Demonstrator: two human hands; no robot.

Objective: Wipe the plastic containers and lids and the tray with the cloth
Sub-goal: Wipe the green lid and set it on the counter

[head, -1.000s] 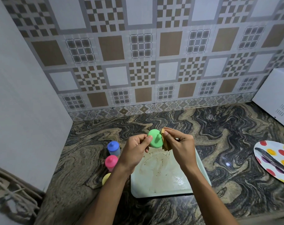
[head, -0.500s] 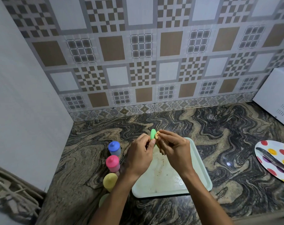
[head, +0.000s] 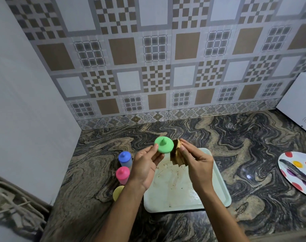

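Observation:
My left hand pinches a round green lid with a small knob, held up above the tray with its top facing me. My right hand grips a folded brown-yellow cloth that touches the lid's right edge. Below both hands lies a pale green tray smeared with brown stains. Left of the tray stand three small containers in a row: one with a blue lid, one pink, one yellow partly hidden by my left forearm.
The dark marbled counter meets a tiled wall behind and a plain wall at left. A white appliance stands at the back right. A polka-dot plate with a dark utensil lies at the right edge. A rack sits lower left.
The green lid was edge-on half a second ago and now faces me flat again. The cloth has shifted to its right edge and both hands rose slightly.

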